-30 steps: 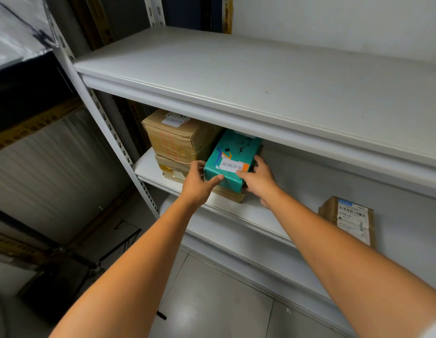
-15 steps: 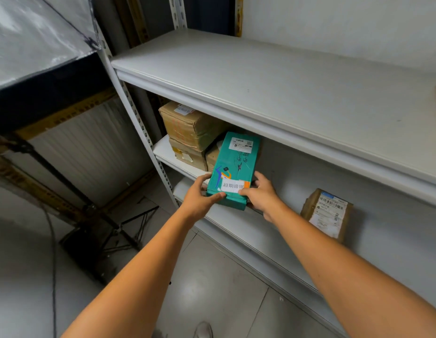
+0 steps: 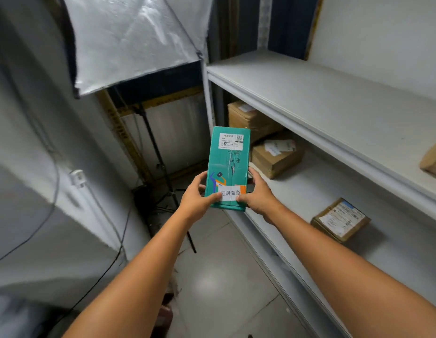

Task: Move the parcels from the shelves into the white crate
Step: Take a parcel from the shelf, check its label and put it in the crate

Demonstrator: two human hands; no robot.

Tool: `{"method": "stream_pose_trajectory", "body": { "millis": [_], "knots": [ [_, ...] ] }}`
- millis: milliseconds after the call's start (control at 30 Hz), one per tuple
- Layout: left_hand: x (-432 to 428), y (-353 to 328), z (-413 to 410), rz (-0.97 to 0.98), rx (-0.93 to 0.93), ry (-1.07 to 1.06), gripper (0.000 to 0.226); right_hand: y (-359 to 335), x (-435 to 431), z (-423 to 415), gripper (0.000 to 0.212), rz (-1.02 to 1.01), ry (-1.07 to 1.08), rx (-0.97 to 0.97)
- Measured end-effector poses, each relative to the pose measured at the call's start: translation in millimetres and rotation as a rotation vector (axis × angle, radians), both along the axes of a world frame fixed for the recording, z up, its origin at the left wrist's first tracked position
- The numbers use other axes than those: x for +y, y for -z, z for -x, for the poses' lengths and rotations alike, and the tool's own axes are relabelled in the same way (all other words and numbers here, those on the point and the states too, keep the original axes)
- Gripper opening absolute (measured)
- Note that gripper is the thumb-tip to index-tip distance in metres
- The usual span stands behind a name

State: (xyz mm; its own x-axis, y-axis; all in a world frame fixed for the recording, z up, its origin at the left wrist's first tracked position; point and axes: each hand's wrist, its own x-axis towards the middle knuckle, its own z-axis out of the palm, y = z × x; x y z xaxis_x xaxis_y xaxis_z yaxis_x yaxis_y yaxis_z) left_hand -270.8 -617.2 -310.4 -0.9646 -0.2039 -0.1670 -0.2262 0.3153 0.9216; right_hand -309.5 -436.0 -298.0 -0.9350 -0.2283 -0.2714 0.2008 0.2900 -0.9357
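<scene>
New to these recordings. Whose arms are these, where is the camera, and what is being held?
No robot here: a person wears one wide-angle camera on the head, so you look down along their bare arms. The left hand and right hand grip the near end of a teal parcel, held in the air beside white shelves. On the lower shelf lie brown parcels: a corner box, a labelled box beside it and a small box nearer. Another box peeks in on the upper shelf. The white crate is not in view.
</scene>
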Motion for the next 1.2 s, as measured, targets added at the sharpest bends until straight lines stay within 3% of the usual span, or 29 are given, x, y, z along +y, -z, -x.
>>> {"method": "stream_pose_trajectory", "body": {
  "millis": [167, 367, 533, 733, 933, 1200],
  "knots": [
    [-37.5, -31.5, -60.4, 0.056, 0.045, -0.094, 0.077, -21.9, -41.8, -36.9, 0.095, 0.043, -0.132, 0.077],
    [-69.5, -40.2, -135.8, 0.053, 0.105, -0.266, 0.059, -31.1, -81.9, -87.6, 0.074, 0.041, -0.176, 0.176],
    [-90.1, -37.9, -195.8, 0.026, 0.086, -0.364, 0.05, -31.7, -102.2, -141.1, 0.083, 0.042, -0.271, 0.156],
    [-91.9, -33.1, -269.7, 0.032, -0.005, -0.443, 0.077, -31.0, -115.3, -201.8, 0.077, 0.015, -0.379, 0.13],
    [-85.8, -33.4, -341.1, 0.118, -0.036, -0.601, 0.073, -28.7, -137.2, -247.9, 0.064, 0.005, -0.487, 0.099],
    [-45.0, -36.0, -437.1, 0.196, -0.002, -0.894, 0.067, -29.6, -139.2, -313.2, 0.078, 0.011, -0.784, 0.14]
  ]
}}
